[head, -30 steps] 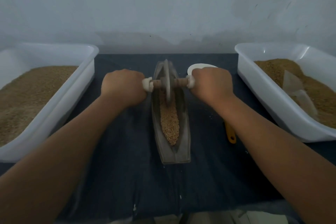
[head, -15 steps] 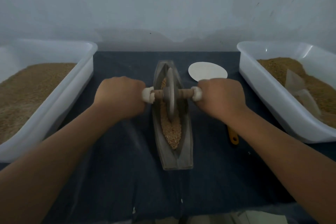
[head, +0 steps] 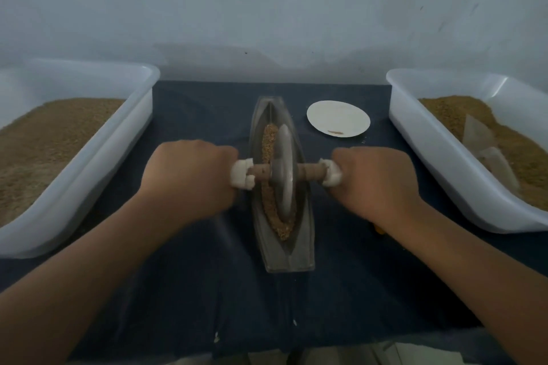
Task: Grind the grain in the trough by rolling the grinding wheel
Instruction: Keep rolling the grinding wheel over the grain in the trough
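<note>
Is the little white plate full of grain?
No, the plate lies almost bare on the dark cloth, with only a small brown streak near its front edge.

the left hand (head: 189,184) and right hand (head: 376,184) have pulled the grinding wheel (head: 283,175) back from the trough's (head: 289,258) far tip to its middle. grain (head: 268,139) now shows past the hands. the white plate (head: 338,118) is in full view beyond the right hand. the yellow thing (head: 378,228) is almost hidden under the right wrist.
</note>
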The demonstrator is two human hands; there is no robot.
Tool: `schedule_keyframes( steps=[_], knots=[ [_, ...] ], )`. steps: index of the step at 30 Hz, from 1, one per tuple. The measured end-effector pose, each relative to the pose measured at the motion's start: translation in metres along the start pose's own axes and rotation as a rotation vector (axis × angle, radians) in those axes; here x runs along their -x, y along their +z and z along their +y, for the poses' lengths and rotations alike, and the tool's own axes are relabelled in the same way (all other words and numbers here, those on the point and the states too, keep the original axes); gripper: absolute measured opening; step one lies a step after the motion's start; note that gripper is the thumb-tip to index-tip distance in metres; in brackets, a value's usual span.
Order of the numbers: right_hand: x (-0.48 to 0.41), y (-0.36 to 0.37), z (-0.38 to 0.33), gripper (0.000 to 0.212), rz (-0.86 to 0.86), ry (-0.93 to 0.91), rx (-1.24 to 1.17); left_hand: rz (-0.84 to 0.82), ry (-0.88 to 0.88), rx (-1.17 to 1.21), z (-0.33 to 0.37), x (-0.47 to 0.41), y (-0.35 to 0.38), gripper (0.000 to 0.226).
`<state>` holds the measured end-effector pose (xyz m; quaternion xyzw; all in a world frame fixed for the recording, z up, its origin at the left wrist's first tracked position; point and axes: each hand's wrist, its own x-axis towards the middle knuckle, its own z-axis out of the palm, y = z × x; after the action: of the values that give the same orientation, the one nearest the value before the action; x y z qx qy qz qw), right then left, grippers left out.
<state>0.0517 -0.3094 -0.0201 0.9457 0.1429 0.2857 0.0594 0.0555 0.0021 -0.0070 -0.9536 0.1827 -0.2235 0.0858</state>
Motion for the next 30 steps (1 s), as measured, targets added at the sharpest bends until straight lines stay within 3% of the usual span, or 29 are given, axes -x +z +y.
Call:
schedule_keyframes(
  steps=[6, 11, 18, 22, 27, 30],
  knots=[
    [-0.066, 0.024, -0.006, 0.046, -0.008, 0.085, 0.041, -0.134, -0.162, 0.066, -0.008, -0.060, 0.019, 0.022],
    [-0.071, 0.028, -0.007, 0.045, -0.024, 0.114, 0.000, -0.138, -0.133, 0.038, -0.011, -0.079, 0.014, 0.021],
    [-0.002, 0.005, 0.000, 0.041, 0.025, -0.034, 0.063, -0.033, -0.038, 0.035, -0.001, 0.008, 0.003, 0.035],
    [-0.034, 0.011, -0.003, 0.048, 0.029, 0.013, 0.063, -0.130, -0.104, 0.086, -0.006, -0.024, 0.016, 0.027],
    [-0.096, 0.031, -0.005, 0.030, -0.113, 0.093, 0.076, -0.154, -0.187, 0.097, -0.019, -0.087, 0.031, 0.034],
    [-0.090, 0.028, -0.005, 0.036, -0.095, 0.084, 0.064, -0.162, -0.187, 0.105, -0.016, -0.079, 0.029, 0.030]
  ],
)
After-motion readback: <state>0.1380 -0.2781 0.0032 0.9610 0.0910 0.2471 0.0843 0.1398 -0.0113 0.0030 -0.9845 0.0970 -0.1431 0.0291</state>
